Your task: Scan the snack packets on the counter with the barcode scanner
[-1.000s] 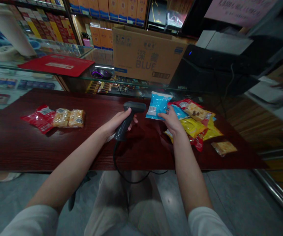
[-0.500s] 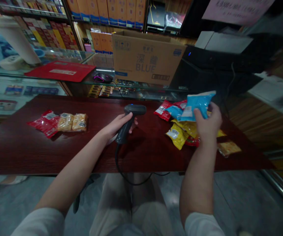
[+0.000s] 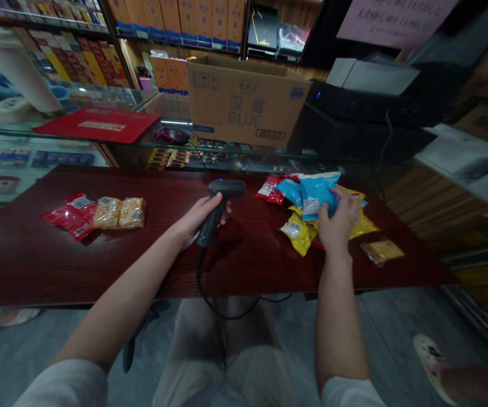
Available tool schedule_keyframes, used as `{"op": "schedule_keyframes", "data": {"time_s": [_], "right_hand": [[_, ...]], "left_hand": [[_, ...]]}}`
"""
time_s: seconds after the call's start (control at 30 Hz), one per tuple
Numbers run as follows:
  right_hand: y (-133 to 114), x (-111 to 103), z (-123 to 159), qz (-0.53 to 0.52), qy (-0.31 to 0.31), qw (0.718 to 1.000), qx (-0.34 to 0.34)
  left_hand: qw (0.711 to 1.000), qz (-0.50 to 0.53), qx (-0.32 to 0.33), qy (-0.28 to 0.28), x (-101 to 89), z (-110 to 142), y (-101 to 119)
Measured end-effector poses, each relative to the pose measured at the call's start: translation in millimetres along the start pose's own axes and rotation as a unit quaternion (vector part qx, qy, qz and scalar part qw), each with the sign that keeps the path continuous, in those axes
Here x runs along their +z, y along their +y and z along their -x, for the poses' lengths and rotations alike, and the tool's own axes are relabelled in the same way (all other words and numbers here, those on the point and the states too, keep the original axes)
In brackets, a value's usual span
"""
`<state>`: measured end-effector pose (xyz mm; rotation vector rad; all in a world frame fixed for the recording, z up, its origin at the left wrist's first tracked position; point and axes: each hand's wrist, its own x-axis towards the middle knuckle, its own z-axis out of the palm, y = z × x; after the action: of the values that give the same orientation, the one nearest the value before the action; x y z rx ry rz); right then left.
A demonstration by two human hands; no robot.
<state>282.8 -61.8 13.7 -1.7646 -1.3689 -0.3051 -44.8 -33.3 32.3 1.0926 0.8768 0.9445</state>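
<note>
My left hand (image 3: 201, 217) is wrapped round the handle of a black barcode scanner (image 3: 213, 223), whose cable hangs over the table's front edge. At the right, my right hand (image 3: 339, 217) grips a blue snack bag (image 3: 318, 195) above a pile of packets. In that pile lie a red bag (image 3: 270, 189), another blue bag (image 3: 290, 191) and a yellow bag (image 3: 298, 233). A clear-wrapped cracker pack (image 3: 382, 251) lies right of the pile. On the left side of the table are a red bag (image 3: 74, 216) and wrapped crackers (image 3: 120, 213), touching.
The dark red wooden table (image 3: 244, 265) stands before a glass counter. On the counter are a cardboard box (image 3: 247, 104), a computer mouse (image 3: 171, 134) and a red mat (image 3: 99, 124). Another person's foot in a clog (image 3: 432, 364) shows at the lower right.
My right hand has lowered the blue bag and moved it left, closer to the pile. My left hand still holds the scanner. The camera view has shifted slightly; a foot has appeared lower right.
</note>
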Motion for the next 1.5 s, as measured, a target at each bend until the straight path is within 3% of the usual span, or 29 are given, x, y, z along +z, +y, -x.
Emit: {"op": "schedule_keyframes", "data": {"time_s": [0.3,0.43,0.6,0.73,0.83,0.93,1.13,1.33,1.43,1.5], "right_hand": [[-5,-1,3,0.057,0.004,0.998,-0.015],[-28,-1,13,0.016,0.022,0.999,-0.034],[-87,16,52,-0.120,-0.090,0.985,-0.084],[-122,35,77,-0.167,-0.168,0.970,-0.057],[-130,47,83,-0.277,-0.235,0.932,-0.006],[-131,57,85,-0.399,-0.310,0.861,0.066],[-138,61,91,-0.502,-0.392,0.756,0.147],[-136,57,91,-0.529,-0.397,0.729,0.174],[-131,60,91,-0.524,-0.397,0.734,0.171],[-127,64,91,-0.503,-0.396,0.752,0.157]], "left_hand": [[0.999,0.006,0.043,0.012,-3.3,-6,-8],[0.999,0.028,0.039,0.022,-4.2,-5,-13],[0.999,0.029,0.024,0.034,-3.3,-4,-19],[0.999,0.005,0.007,0.036,-3.0,-4,-23],[0.999,0.002,0.000,0.038,-2.3,-4,-23],[1.000,0.005,0.004,0.030,-0.9,-4,-23],[0.999,0.000,0.038,-0.008,1.3,-4,-23],[0.999,0.002,0.041,-0.001,4.2,-2,-19],[0.999,0.023,0.041,0.005,0.5,0,-14],[0.998,0.045,0.040,0.013,-5.8,0,-9]]}}
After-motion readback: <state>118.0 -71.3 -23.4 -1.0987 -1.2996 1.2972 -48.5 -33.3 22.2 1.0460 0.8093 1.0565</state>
